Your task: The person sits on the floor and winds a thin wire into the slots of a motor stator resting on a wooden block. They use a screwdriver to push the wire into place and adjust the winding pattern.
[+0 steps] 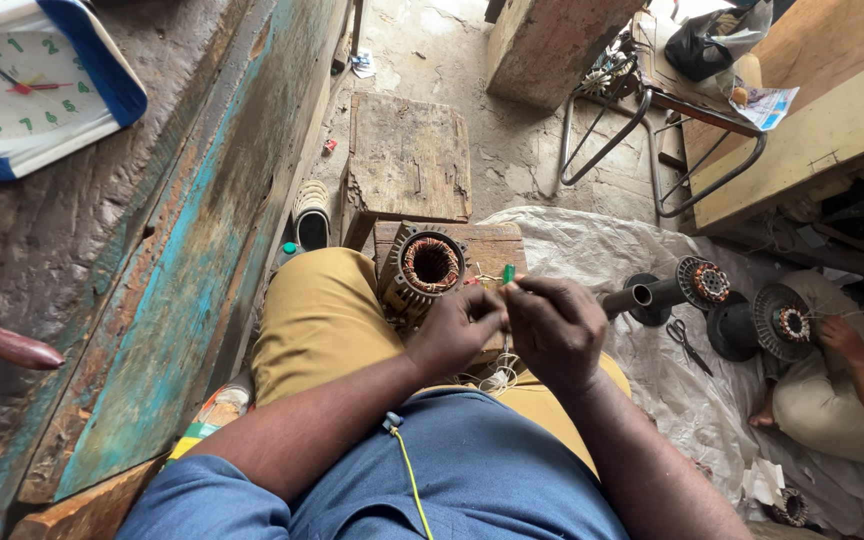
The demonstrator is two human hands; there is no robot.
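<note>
My left hand [459,330] and my right hand [555,328] meet above my lap, fingertips pinched together on a thin wire with a small green piece [508,273] sticking up between them. Just beyond my left hand a round motor stator [425,268] with copper windings lies on a small wooden block [492,246]. Loose white thread [497,380] hangs under my hands onto my tan trousers.
A wooden stool [408,155] stands past the stator. Another person sits at the right with a hand [842,338] on a second stator [780,322]; scissors [687,343] lie on a pale sheet [602,245]. A worn painted wall and a clock [32,80] are at left.
</note>
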